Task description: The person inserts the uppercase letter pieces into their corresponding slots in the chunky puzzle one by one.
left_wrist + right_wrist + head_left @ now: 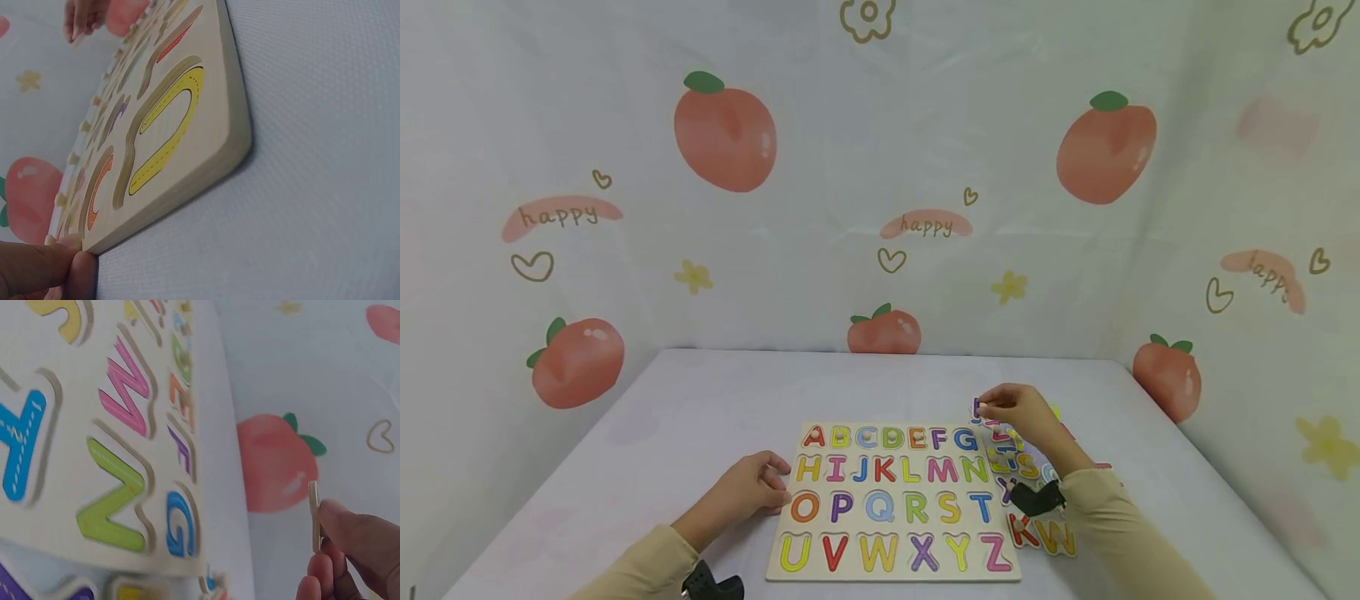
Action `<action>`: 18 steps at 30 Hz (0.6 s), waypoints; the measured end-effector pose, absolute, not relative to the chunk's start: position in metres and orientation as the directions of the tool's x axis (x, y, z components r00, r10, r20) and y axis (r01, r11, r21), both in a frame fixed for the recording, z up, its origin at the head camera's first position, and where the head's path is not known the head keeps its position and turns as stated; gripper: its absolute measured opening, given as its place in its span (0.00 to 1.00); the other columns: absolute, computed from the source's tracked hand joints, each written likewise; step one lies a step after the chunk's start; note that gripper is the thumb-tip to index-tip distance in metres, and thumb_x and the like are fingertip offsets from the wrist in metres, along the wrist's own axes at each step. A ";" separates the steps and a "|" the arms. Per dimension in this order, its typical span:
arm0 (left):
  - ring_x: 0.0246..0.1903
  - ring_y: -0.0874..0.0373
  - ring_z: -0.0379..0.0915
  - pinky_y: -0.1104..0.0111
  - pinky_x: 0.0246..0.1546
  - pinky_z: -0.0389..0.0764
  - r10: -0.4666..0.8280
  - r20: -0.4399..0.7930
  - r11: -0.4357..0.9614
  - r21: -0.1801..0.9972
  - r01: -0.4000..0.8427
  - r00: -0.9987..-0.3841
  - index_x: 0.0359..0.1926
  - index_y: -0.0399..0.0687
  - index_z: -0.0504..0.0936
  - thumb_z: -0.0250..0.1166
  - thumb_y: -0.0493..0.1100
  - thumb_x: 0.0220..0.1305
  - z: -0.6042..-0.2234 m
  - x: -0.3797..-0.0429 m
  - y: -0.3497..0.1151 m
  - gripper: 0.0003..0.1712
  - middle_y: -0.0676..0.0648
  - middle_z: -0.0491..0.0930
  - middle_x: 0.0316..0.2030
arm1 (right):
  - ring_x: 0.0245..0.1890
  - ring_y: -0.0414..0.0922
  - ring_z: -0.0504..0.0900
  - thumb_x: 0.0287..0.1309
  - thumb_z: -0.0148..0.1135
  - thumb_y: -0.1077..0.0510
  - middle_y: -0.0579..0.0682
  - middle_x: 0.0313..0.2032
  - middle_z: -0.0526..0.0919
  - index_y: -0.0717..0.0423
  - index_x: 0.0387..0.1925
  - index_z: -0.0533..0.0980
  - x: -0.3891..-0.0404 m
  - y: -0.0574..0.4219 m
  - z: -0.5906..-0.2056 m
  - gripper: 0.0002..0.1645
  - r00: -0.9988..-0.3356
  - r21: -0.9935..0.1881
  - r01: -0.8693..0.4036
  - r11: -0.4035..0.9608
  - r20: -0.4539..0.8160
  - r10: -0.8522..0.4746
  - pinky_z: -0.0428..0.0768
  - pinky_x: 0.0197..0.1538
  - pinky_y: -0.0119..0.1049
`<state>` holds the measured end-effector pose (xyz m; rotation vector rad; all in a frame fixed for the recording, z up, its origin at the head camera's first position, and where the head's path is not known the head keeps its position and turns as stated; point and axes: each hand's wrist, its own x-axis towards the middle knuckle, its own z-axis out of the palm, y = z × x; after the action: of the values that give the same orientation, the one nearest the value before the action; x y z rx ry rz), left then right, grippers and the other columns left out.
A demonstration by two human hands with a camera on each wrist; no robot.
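Note:
A wooden alphabet puzzle board (817,558) lies on the table with rows of coloured letters from A to Z. Knobbed pieces stand in the first places of its top row. At the board's left edge my left hand (748,487) grips the rim, thumb (62,250) at the edge in the left wrist view. Beyond the top right corner, my right hand (1018,412) pinches a small purple letter piece (977,407) between thumb and fingers. That piece (315,515) appears edge-on in the right wrist view, held upright above the table.
Loose letter pieces are piled along the board's right side, partly under my right forearm. Among them are a red K (1023,531) and a yellow W (1056,537). A white cloth with peach prints (726,140) hangs behind the white table (700,400).

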<state>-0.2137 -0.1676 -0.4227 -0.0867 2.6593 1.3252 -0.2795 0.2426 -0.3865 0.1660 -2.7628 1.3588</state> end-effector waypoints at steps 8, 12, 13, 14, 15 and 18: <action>0.23 0.58 0.74 0.68 0.27 0.80 0.027 -0.166 0.603 0.789 -0.116 -0.986 0.46 0.35 0.76 0.72 0.32 0.50 -0.425 -0.214 -0.168 0.21 0.46 0.76 0.27 | 0.33 0.42 0.78 0.57 0.68 0.57 0.48 0.33 0.83 0.56 0.39 0.82 -0.287 0.214 -0.399 0.09 -0.997 -0.777 -0.078 0.624 0.055 -0.056 0.78 0.41 0.36; 0.23 0.58 0.73 0.69 0.27 0.80 0.026 -0.168 0.603 0.789 -0.118 -0.985 0.46 0.35 0.76 0.72 0.32 0.50 -0.424 -0.214 -0.168 0.21 0.46 0.75 0.27 | 0.32 0.42 0.77 0.55 0.69 0.58 0.47 0.31 0.82 0.56 0.36 0.82 -0.292 0.202 -0.407 0.07 -0.998 -0.767 -0.060 0.639 0.032 -0.056 0.78 0.42 0.36; 0.23 0.58 0.73 0.69 0.27 0.80 0.024 -0.172 0.607 0.785 -0.123 -0.985 0.46 0.35 0.76 0.72 0.32 0.50 -0.422 -0.213 -0.167 0.21 0.46 0.75 0.27 | 0.32 0.42 0.77 0.55 0.69 0.58 0.47 0.31 0.82 0.55 0.36 0.82 -0.293 0.200 -0.409 0.07 -0.998 -0.762 -0.059 0.645 0.028 -0.057 0.77 0.42 0.35; 0.23 0.58 0.73 0.69 0.27 0.80 0.023 -0.174 0.607 0.785 -0.125 -0.984 0.46 0.35 0.76 0.73 0.32 0.50 -0.422 -0.214 -0.167 0.21 0.46 0.75 0.27 | 0.32 0.42 0.77 0.55 0.69 0.58 0.47 0.30 0.82 0.55 0.35 0.82 -0.294 0.198 -0.411 0.07 -0.998 -0.761 -0.054 0.646 0.021 -0.058 0.77 0.42 0.35; 0.23 0.58 0.73 0.69 0.27 0.80 0.023 -0.176 0.609 0.783 -0.126 -0.984 0.46 0.35 0.76 0.73 0.32 0.50 -0.422 -0.214 -0.167 0.22 0.46 0.75 0.27 | 0.32 0.42 0.77 0.54 0.70 0.58 0.47 0.30 0.82 0.54 0.35 0.82 -0.295 0.195 -0.413 0.06 -0.998 -0.762 -0.048 0.646 0.012 -0.060 0.76 0.41 0.35; 0.23 0.58 0.73 0.69 0.27 0.80 0.025 -0.176 0.610 0.783 -0.125 -0.984 0.46 0.35 0.76 0.73 0.32 0.50 -0.422 -0.214 -0.167 0.22 0.46 0.75 0.27 | 0.31 0.42 0.76 0.54 0.70 0.59 0.46 0.29 0.82 0.53 0.34 0.82 -0.295 0.189 -0.417 0.05 -0.997 -0.761 -0.052 0.647 0.004 -0.076 0.75 0.39 0.34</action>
<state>-0.2137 -0.1674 -0.4220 -0.0831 2.6637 1.3149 -0.2955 0.1890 -0.4169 0.1125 -2.8766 1.3278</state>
